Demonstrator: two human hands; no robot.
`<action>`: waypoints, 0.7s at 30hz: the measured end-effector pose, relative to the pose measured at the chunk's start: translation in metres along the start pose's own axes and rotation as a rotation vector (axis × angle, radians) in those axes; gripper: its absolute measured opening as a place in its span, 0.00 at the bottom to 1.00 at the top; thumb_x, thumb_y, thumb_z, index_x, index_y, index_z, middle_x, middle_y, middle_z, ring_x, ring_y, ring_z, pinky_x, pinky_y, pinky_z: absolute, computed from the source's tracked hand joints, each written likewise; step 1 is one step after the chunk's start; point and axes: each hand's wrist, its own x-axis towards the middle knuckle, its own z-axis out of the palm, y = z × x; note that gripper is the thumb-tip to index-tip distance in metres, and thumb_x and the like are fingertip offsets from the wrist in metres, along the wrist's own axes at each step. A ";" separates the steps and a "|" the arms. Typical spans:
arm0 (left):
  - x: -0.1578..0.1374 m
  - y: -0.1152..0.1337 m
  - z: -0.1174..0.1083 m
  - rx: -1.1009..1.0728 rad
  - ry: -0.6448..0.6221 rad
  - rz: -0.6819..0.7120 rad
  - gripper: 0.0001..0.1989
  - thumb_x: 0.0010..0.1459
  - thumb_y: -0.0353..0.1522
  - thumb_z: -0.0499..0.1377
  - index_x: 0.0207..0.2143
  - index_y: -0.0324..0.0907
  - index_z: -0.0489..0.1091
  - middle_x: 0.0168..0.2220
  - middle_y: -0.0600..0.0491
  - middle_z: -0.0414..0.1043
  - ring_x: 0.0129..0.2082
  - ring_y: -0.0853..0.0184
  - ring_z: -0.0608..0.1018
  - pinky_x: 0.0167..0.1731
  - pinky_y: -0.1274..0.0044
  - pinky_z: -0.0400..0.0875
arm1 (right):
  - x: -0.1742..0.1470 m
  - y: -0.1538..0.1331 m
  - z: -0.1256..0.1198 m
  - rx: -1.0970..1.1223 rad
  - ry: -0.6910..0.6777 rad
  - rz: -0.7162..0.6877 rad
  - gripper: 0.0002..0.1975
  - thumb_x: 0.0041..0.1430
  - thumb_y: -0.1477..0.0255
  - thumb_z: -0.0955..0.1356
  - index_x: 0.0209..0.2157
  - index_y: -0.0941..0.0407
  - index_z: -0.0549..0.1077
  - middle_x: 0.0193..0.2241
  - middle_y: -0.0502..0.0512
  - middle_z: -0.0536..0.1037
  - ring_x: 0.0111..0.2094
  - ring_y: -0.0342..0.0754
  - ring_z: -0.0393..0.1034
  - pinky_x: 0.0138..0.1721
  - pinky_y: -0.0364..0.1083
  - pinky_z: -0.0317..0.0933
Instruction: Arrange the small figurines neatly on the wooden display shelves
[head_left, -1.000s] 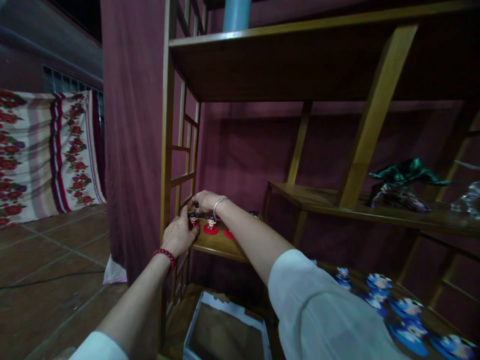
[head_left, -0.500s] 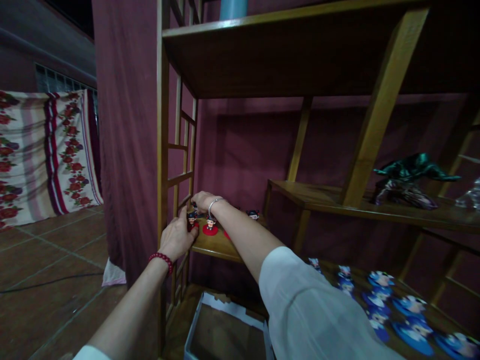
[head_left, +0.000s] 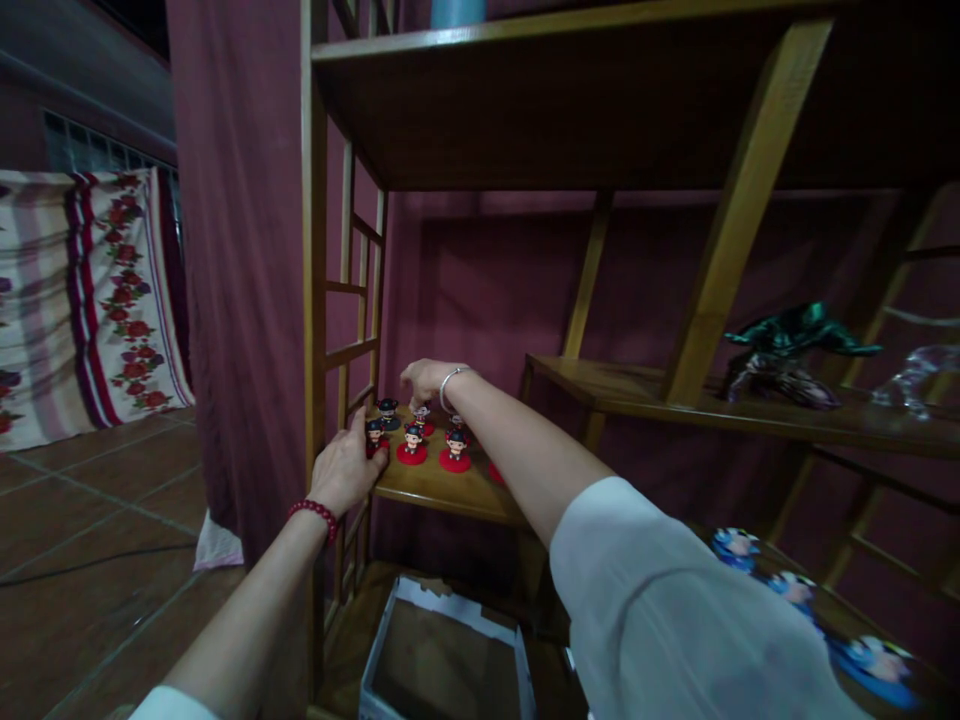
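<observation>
wooden shelf [head_left: 442, 492]: front figurines [head_left: 412, 441] facing outward, long axes vertical; left grip [head_left: 349, 467], right grip [head_left: 433, 378]: closure unclear.

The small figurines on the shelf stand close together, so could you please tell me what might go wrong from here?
The right hand hangs over the back figurines and might tip one when withdrawing. The left hand, beside the leftmost front figurine, could nudge it askew. The front row stands near the shelf's front edge, so a knocked piece might drop toward the open box below.
</observation>
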 end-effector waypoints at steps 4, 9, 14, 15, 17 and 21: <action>0.000 -0.001 0.002 0.008 0.005 0.004 0.32 0.55 0.40 0.50 0.60 0.38 0.46 0.44 0.41 0.71 0.42 0.57 0.75 0.39 0.71 0.66 | -0.014 0.008 0.003 0.022 -0.083 0.007 0.27 0.45 0.71 0.72 0.49 0.60 0.70 0.46 0.59 0.75 0.43 0.51 0.70 0.38 0.42 0.63; 0.001 -0.002 0.004 0.003 0.013 0.016 0.33 0.55 0.41 0.50 0.60 0.38 0.46 0.45 0.41 0.70 0.43 0.57 0.74 0.40 0.71 0.66 | -0.019 0.004 0.018 0.039 -0.032 0.019 0.24 0.46 0.72 0.71 0.48 0.58 0.71 0.44 0.59 0.75 0.41 0.51 0.71 0.34 0.42 0.63; 0.001 -0.001 0.002 0.009 -0.001 0.013 0.33 0.55 0.40 0.50 0.60 0.38 0.46 0.45 0.41 0.70 0.43 0.58 0.74 0.40 0.72 0.66 | -0.004 0.003 0.027 0.041 -0.030 -0.001 0.27 0.41 0.74 0.74 0.47 0.56 0.71 0.45 0.56 0.75 0.44 0.50 0.70 0.35 0.40 0.62; 0.001 -0.001 0.002 0.010 -0.001 0.016 0.33 0.55 0.40 0.50 0.60 0.38 0.46 0.44 0.42 0.70 0.43 0.58 0.74 0.39 0.72 0.66 | -0.002 0.003 0.028 0.044 -0.035 0.003 0.27 0.40 0.74 0.74 0.47 0.56 0.72 0.45 0.57 0.75 0.44 0.50 0.70 0.36 0.40 0.62; 0.000 -0.001 0.002 0.011 0.001 0.018 0.33 0.56 0.40 0.50 0.60 0.38 0.46 0.43 0.42 0.71 0.42 0.58 0.75 0.39 0.72 0.66 | -0.001 0.003 0.030 0.052 -0.040 0.011 0.28 0.38 0.74 0.75 0.46 0.56 0.72 0.45 0.57 0.75 0.44 0.50 0.70 0.36 0.39 0.61; 0.000 -0.001 0.001 0.012 0.000 0.022 0.32 0.56 0.40 0.50 0.60 0.37 0.47 0.43 0.42 0.71 0.42 0.58 0.75 0.39 0.72 0.66 | -0.003 0.002 0.031 0.083 -0.048 0.015 0.28 0.38 0.73 0.75 0.46 0.57 0.72 0.43 0.57 0.76 0.42 0.49 0.71 0.35 0.39 0.61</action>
